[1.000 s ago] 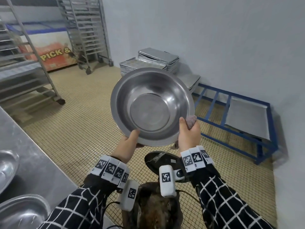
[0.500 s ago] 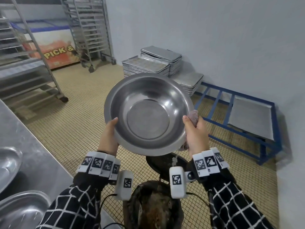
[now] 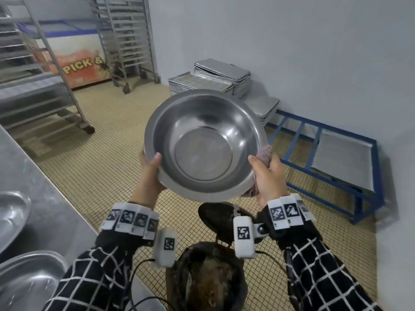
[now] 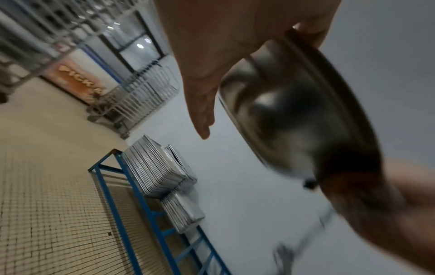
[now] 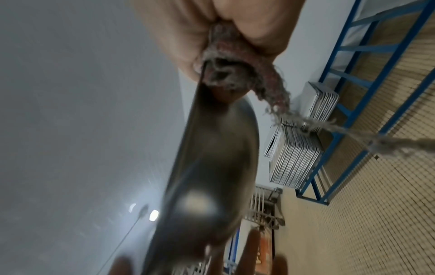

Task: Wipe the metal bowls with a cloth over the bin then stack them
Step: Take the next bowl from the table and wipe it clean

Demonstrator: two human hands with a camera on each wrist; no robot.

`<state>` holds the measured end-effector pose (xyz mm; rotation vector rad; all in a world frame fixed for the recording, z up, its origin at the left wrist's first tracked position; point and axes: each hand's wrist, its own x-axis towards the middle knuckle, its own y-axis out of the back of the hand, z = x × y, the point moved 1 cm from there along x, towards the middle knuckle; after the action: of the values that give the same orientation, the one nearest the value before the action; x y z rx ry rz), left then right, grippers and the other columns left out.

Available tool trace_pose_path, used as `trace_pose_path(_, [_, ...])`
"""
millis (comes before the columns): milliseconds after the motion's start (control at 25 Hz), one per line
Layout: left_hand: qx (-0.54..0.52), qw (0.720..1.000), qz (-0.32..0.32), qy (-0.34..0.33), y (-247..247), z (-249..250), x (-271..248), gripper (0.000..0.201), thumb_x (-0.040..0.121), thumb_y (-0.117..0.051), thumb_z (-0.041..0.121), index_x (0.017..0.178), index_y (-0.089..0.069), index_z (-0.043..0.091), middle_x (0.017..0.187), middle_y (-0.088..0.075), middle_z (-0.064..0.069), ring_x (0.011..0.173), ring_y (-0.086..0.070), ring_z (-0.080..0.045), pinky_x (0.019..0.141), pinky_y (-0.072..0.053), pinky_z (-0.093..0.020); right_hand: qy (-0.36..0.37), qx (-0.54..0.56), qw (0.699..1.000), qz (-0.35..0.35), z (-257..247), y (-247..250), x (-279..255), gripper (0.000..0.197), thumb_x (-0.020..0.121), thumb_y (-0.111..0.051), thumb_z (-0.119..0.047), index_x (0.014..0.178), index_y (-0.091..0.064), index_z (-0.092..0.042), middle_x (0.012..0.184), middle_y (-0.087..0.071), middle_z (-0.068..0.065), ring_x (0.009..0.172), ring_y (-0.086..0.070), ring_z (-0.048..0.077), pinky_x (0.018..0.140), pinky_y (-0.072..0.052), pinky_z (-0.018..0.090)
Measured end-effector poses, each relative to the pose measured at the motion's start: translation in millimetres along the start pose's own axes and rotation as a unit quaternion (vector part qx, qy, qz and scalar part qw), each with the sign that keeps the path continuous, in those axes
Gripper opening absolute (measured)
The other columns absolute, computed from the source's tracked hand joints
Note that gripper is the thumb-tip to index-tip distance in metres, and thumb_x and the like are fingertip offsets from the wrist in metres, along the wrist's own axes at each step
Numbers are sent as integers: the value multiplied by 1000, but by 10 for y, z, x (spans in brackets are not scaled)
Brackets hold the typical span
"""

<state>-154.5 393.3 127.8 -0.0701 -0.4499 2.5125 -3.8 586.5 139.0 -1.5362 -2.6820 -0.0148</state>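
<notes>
At centre frame, over the dark bin [image 3: 206, 286], you hold the round steel bowl [image 3: 204, 144] tilted toward you — your left hand [image 3: 149, 173] has slid up its rim, turning it. Your right hand [image 3: 268, 176] pinches the frayed pinkish cloth [image 3: 266, 153] against the smooth, shiny rim — outside wiping, likely.

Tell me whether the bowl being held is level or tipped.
Tipped. The metal bowl is tilted up on edge, its empty inside facing the head camera, gripped at opposite rims by the left hand and the right hand.
</notes>
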Motion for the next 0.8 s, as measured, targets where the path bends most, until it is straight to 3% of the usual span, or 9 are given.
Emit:
trace_pose_path(40, [-7, 1000, -19, -1, 62, 70, 4, 71, 78, -65, 51, 131, -49, 8, 108, -66, -7, 94, -66, -23, 79, -56, -37, -5, -12, 999, -38, -27, 45, 34, 15, 81, -66, -33, 94, -64, -38, 101, -69, 1, 96, -67, 22, 89, -53, 48])
trace_pose_path(120, [-3, 1000, -6, 18, 101, 165, -66, 34, 93, -50, 35, 98, -72, 10, 84, -73, -4, 77, -70, -18, 75, -53, -34, -9, -33, 996, -77, -54, 56, 73, 21, 77, -67, -40, 98, -65, -36, 103, -69, 2, 97, -66, 23, 90, -52, 50])
trace_pose_path(200, [6, 997, 71, 39, 102, 130, -122, 42, 96, -46, 26, 70, -77, 19, 73, -72, -1, 71, -68, -17, 80, -51, -38, 1, -47, 997, -57, -51, -15, 70, 21, 84, -64, -38, 103, -63, -30, 102, -68, 1, 98, -65, 20, 92, -50, 48])
trace_pose_path(240, [21, 995, 95, 32, 109, 67, -113, 42, 95, -46, 29, 67, -77, 22, 75, -72, -1, 76, -68, -20, 86, -50, -43, 6, -50, 998, -39, -32, -77, 58, 21, 87, -61, -37, 105, -61, -27, 101, -66, 0, 97, -64, 19, 92, -50, 46])
trace_pose_path(320, [71, 991, 112, 20, 80, -31, -83, 36, 85, -48, 46, 80, -75, 23, 92, -72, -7, 96, -64, -27, 98, -45, -51, 9, -35, 999, -23, 10, -230, -6, 21, 91, -57, -35, 105, -57, -20, 96, -63, -4, 91, -62, 14, 86, -50, 40])
trace_pose_path(400, [126, 985, 105, 46, 29, -90, -88, 49, 74, -47, 59, 100, -69, 23, 111, -66, -11, 107, -60, -26, 101, -44, -51, 5, -14, 1000, -10, 33, -415, -82, 20, 93, -56, -33, 104, -54, -16, 91, -61, -5, 85, -60, 12, 82, -49, 36])
trace_pose_path(600, [237, 970, 1, 46, -17, -110, -182, 82, 77, -45, 74, 137, -48, 18, 131, -59, 1, 121, -54, -14, 109, -39, -45, 24, 4, 999, 23, -14, -724, -147, 13, 89, -63, -32, 96, -53, -27, 98, -62, -4, 95, -62, 16, 91, -51, 39])
trace_pose_path(720, [123, 991, 12, 44, 201, 17, -152, 94, 73, -52, 70, 149, -22, 22, 141, -49, -4, 121, -55, -20, 99, -48, -51, 26, 5, 1000, -2, -49, -660, -35, 14, 85, -67, -32, 86, -54, -25, 95, -64, -1, 94, -63, 18, 93, -50, 46])
trace_pose_path(800, [34, 999, 3, 21, 340, 120, -127, 73, 82, -48, 65, 142, -39, 24, 134, -56, -6, 119, -58, -24, 92, -52, -48, 39, -17, 998, -52, -112, -554, 54, 23, 85, -67, -31, 75, -51, -18, 82, -58, 1, 86, -61, 19, 93, -49, 48])
